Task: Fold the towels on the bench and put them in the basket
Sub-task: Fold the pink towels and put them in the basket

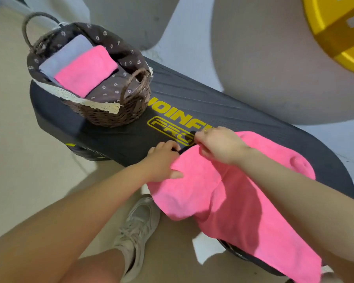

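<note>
A loose pink towel (229, 201) lies rumpled across the black bench (192, 94), one end hanging over the near edge. My left hand (161, 162) grips its left edge, thumb on top. My right hand (219, 144) pinches the same edge a little farther along, near the yellow lettering. At the bench's left end stands a brown wicker basket (110, 115) with a flowered lining. Inside it lie a folded pink towel (86, 70) and a folded grey towel (65, 52) beneath it.
My shoe (139, 225) stands on the floor just in front of the bench. A yellow object (335, 29) sits at the upper right. Large grey rounded shapes (264, 68) rise behind the bench.
</note>
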Demonstrator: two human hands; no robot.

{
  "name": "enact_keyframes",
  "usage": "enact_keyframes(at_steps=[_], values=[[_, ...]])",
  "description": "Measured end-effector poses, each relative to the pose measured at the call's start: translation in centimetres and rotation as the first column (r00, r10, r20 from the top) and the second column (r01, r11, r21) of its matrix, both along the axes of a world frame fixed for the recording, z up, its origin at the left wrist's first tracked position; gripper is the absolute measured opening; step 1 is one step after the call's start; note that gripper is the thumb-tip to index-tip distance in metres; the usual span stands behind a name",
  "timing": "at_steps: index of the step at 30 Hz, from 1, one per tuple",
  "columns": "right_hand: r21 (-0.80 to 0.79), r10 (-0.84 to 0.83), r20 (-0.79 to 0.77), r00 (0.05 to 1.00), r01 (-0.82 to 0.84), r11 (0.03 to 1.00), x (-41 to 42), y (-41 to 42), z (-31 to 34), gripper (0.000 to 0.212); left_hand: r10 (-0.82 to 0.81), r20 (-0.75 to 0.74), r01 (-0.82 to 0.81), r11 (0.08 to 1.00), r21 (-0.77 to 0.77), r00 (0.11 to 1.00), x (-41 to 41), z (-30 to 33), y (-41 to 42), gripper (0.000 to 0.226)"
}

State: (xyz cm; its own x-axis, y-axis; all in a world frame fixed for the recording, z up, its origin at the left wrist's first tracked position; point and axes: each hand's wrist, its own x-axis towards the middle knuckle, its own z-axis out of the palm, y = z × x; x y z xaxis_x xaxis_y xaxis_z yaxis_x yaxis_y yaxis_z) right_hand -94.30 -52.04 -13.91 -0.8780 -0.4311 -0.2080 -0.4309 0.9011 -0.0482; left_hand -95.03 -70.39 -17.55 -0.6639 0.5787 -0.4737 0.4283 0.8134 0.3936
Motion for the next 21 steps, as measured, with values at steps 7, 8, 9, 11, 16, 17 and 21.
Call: enact_keyframes(at_steps=[7, 8, 9, 11, 16, 17, 21], values=[[-0.474, -0.366, -0.063, 0.929, 0.295, 0.830, 0.0, 2.0, 0.8, 0.025, 0.432, 0.138, -0.450, 0.809, 0.377, 0.891, -2.0, 2.2, -0.7, 0.030], [-0.461, -0.349, -0.036, 0.936, 0.294, 0.837, 0.1, 2.1, 0.6, 0.026, 0.482, 0.163, -0.503, 0.757, 0.416, 0.861, -2.2, 2.5, -1.1, 0.030], [-0.423, -0.320, -0.004, 0.947, 0.289, 0.859, 0.3, 2.2, 0.2, 0.027, 0.509, 0.182, -0.532, 0.721, 0.444, 0.841, -2.3, 2.7, -1.4, 0.030], [-0.329, -0.237, 0.075, 0.969, 0.249, 0.911, 0.8, 2.4, -0.7, 0.023, 0.518, 0.209, -0.548, 0.683, 0.484, 0.830, -2.6, 3.0, -2.0, 0.028], [-0.188, -0.169, 0.316, 0.934, 0.236, 0.953, 1.3, 1.3, -1.8, 0.038, 0.430, 0.204, -0.475, 0.760, 0.444, 0.879, -2.3, 2.2, -3.3, 0.023], [-0.215, -0.208, 0.337, 0.918, 0.290, 0.933, 1.2, 0.9, -1.8, 0.044, 0.408, 0.197, -0.453, 0.780, 0.433, 0.891, -2.2, 1.9, -3.5, 0.021], [-0.329, -0.414, 0.258, 0.873, 0.482, 0.812, -0.1, -0.4, -2.6, 0.028, 0.355, 0.162, -0.390, 0.815, 0.429, 0.921, -2.3, 1.8, -4.5, 0.013]])
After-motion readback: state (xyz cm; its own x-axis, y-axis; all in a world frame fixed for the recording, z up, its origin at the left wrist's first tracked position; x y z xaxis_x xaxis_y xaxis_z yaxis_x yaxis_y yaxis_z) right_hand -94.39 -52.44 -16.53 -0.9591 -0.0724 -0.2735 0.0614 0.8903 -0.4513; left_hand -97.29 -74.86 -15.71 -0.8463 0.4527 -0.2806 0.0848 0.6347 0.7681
